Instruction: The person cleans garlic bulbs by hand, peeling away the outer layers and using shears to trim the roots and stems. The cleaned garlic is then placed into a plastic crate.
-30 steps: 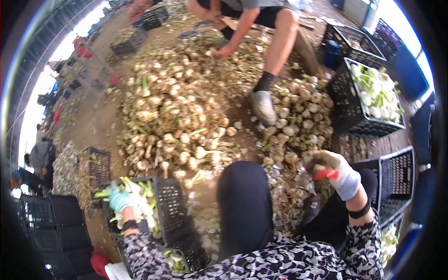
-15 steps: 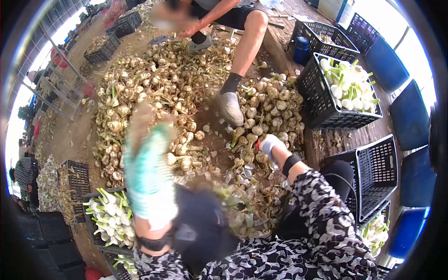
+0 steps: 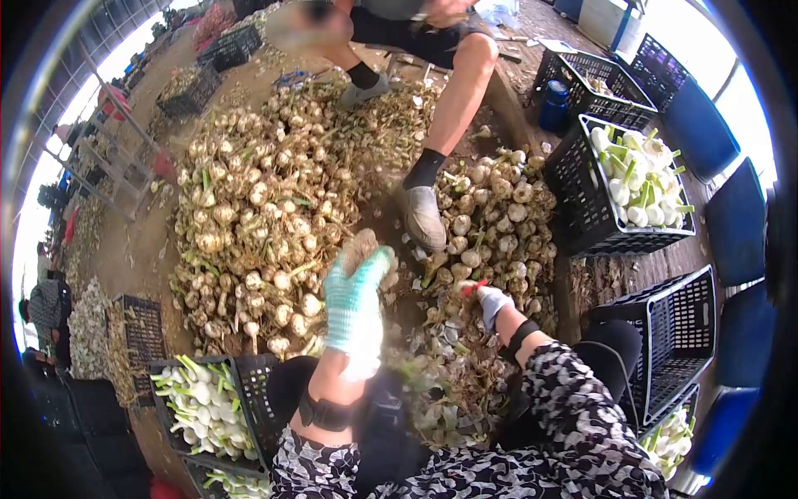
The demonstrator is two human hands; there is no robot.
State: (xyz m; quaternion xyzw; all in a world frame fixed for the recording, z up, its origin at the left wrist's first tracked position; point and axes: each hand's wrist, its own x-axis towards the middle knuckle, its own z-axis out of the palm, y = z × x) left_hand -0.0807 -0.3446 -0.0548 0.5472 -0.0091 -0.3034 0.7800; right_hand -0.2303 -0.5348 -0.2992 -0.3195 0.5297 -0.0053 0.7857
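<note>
I watched through one head-worn camera, its wide, round-edged view facing forward and down over the wearer's patterned sleeves [image 3: 573,399]. The gloved left hand [image 3: 356,301] showed close to the lens; the garlic pile [image 3: 249,208] lay farther out, and another person's bare leg [image 3: 462,104] stood near the top edge.

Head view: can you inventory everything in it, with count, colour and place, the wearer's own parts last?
Garlic heaps: two, tan, centre-left and right of centre
Cleaner garlic: many, white and green, in crates both sides
Scraps: uncounted, tan and brown, lower centre
Crates: at least six, black, both sides
Large containers: at least three, blue, right edge
Jar: one, blue, upper right
Co-worker: one, black shorts, top centre
Red item: one, red, at right hand
Left hand: one, teal-and-white glove, centre
Right hand: one, whitish glove, by right heap
Sleeves: two, black-and-white, bottom
</note>
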